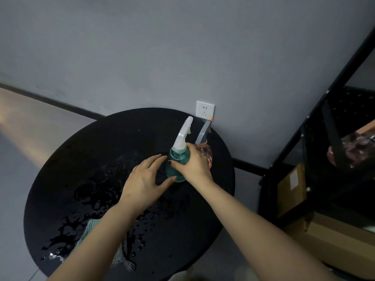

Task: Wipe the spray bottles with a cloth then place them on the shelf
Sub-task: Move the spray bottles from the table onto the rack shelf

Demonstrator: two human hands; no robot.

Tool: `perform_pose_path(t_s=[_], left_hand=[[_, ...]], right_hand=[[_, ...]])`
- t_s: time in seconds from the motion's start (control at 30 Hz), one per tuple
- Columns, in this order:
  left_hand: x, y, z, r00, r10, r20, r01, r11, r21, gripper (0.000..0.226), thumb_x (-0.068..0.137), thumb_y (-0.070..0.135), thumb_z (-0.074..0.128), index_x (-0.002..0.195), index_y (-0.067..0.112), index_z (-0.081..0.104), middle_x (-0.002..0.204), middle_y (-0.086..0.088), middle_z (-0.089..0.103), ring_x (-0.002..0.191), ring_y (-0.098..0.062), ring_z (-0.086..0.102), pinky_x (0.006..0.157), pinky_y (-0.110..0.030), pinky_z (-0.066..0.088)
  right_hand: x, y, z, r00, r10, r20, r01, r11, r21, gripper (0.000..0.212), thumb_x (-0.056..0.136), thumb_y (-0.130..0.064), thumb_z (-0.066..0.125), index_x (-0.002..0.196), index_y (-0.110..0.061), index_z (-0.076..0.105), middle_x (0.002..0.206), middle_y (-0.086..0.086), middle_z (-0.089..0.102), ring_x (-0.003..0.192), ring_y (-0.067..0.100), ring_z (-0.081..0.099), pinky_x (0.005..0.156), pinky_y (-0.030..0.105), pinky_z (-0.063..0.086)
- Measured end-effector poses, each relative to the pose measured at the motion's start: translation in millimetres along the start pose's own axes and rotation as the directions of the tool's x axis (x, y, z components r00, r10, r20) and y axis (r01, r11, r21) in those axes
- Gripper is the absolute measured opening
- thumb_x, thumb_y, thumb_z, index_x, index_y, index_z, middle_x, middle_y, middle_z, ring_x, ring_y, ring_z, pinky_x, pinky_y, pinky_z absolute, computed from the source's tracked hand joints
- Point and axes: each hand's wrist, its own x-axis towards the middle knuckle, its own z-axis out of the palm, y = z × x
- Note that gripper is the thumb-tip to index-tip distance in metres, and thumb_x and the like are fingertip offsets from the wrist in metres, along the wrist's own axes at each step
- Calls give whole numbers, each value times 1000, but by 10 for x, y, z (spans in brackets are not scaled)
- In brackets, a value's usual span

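Note:
A teal spray bottle (178, 157) with a white trigger head stands on the round black table (85, 151). My right hand (194, 165) grips its body from the right. My left hand (146, 181) lies just left of it with fingers spread, the thumb tip touching the bottle's base. A pink spray bottle (207, 153) with a grey trigger stands right behind my right hand. A pale green cloth (121, 252) lies at the table's near edge, partly hidden under my left forearm. A black shelf (316, 126) stands at the right.
Puddles and drops of water (91, 199) cover the table's near left half. The shelf holds another pink bottle (353, 153) and cardboard boxes (292, 189). A white wall socket (205, 110) sits just behind the table on the grey wall.

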Motion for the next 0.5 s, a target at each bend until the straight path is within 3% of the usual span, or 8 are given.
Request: perform_pose_path(t_s=[0.1, 0.27, 0.33, 0.43, 0.5], left_hand=[[-66, 128, -101, 1000, 22, -6, -22, 1000, 4, 67, 84, 54, 57, 141, 24, 40, 145, 9, 41, 133, -13, 38, 109, -34, 33], [-242, 502, -249, 997, 82, -17, -82, 997, -2, 70, 81, 59, 57, 139, 23, 44, 143, 7, 45, 131, -13, 41, 108, -34, 35], [-331, 708, -293, 994, 113, -10, -113, 993, -17, 74, 79, 66, 53, 139, 23, 44, 141, 6, 46, 130, -13, 42, 107, -34, 37], [-443, 1062, -315, 985, 169, 21, -168, 985, -36, 69, 82, 56, 58, 141, 23, 41, 142, 6, 45, 130, -12, 42, 107, -33, 36], [-504, 1324, -310, 975, 218, 29, -217, 975, -37, 67, 83, 51, 60, 141, 22, 41, 142, 4, 46, 130, -14, 42, 106, -32, 36]], right_hand=[[-237, -74, -239, 999, -40, -5, 40, 999, -22, 51, 74, -30, 77, 118, -22, 53, 107, -14, 54, 99, 4, 50, 82, 23, 43], [-728, -100, -716, 999, -35, -11, 34, 997, -62, 57, 71, -35, 77, 122, -26, 52, 114, -8, 61, 104, 13, 58, 86, 35, 51], [-940, -84, -942, 1000, -25, -17, 24, 998, -61, 62, 70, -35, 78, 125, -25, 51, 115, -7, 62, 105, 12, 59, 86, 33, 51], [-1259, -59, -1317, 999, -3, -45, 0, 998, -57, 57, 70, -30, 79, 120, -24, 53, 111, -10, 62, 103, 9, 58, 82, 22, 47], [-1459, -40, -1568, 998, 4, -68, -10, 996, -83, 55, 70, -31, 79, 118, -26, 54, 108, -10, 62, 100, 9, 58, 83, 24, 47]])
